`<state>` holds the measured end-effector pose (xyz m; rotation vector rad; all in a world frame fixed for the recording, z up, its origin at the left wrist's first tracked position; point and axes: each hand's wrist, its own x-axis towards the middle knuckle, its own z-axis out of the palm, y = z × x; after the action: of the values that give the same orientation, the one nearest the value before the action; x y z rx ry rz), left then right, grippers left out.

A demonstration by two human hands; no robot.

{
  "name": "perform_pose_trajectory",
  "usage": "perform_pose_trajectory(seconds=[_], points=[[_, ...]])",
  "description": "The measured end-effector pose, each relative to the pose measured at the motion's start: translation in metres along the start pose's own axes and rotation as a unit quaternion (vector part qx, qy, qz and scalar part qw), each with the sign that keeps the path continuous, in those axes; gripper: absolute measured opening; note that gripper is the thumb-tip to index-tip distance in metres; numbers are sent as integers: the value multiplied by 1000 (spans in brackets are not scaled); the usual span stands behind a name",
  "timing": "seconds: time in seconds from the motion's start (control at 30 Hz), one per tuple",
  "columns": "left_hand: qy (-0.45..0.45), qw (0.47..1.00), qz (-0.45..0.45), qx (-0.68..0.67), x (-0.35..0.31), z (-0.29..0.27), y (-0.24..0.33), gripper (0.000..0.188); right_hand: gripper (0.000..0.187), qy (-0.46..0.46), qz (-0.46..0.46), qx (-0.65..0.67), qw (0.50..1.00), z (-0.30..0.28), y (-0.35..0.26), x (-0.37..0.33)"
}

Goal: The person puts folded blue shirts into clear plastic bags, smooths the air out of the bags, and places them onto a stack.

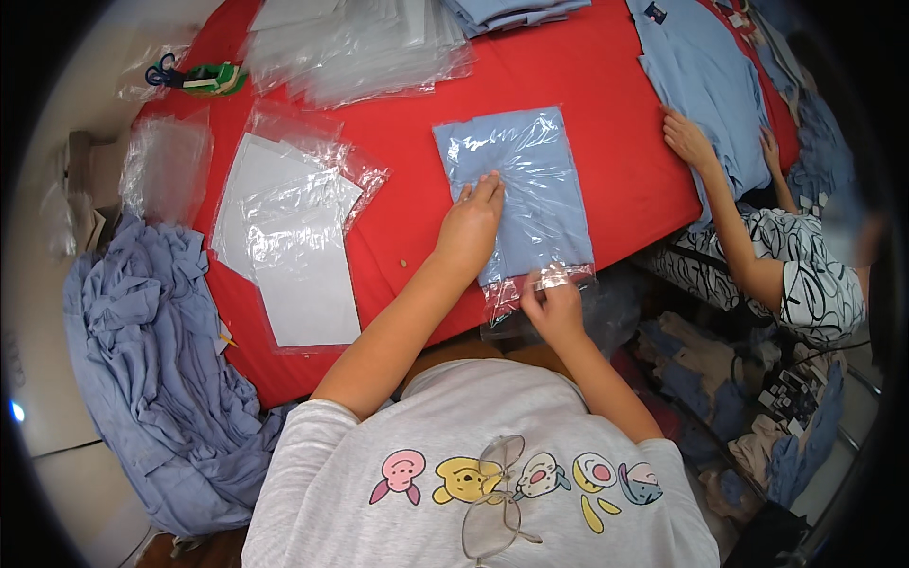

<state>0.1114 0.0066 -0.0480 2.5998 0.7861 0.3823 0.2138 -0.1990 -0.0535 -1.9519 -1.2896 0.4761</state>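
Note:
A folded light-blue garment (535, 204) lies inside a clear plastic bag (505, 293) on the red-covered table, close to its front edge. My left hand (469, 225) rests on the left side of the bagged garment, fingers stretched out over the plastic. At the bag's near end, my right hand (554, 305) is closed on the loose plastic, with the fingers bent at the edge. The bag's near end hangs a little over the table edge. Part of what the right fingers pinch is hidden by the hand.
White sheets in clear sleeves (308, 284) lie to the left, with clear bags (360, 47) piled behind. Scissors (166, 72) and a green tape dispenser (216, 79) sit far left. Blue fabric (161, 360) is heaped beside the table. A co-worker's hand (688, 137) touches a blue garment (705, 85) at right.

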Motion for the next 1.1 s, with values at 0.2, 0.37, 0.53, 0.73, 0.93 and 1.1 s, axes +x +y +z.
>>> perform_pose_trajectory(seconds=[0.2, 0.37, 0.53, 0.73, 0.93, 1.1], points=[[-52, 998, 34, -19, -14, -10, -14, 55, 37, -20, 196, -232, 952, -120, 90, -121], [-190, 968, 166, -19, -63, -29, -1, 67, 81, 10, 175, -340, 924, -179, 140, -136], [-268, 953, 137, -27, -122, -46, 15, 92, 82, -104, -110, -334, 930, -143, 129, -40], [-137, 981, 106, 81, -157, 7, 27, 91, 70, -184, -371, -367, 833, -100, 115, 41], [-42, 999, 34, 9, -162, 13, 44, 59, 61, -192, -375, -232, 877, -89, 112, 38], [48, 979, -70, -185, -153, 4, 59, 27, 31, -141, -209, -7, 968, -94, 91, 29]])
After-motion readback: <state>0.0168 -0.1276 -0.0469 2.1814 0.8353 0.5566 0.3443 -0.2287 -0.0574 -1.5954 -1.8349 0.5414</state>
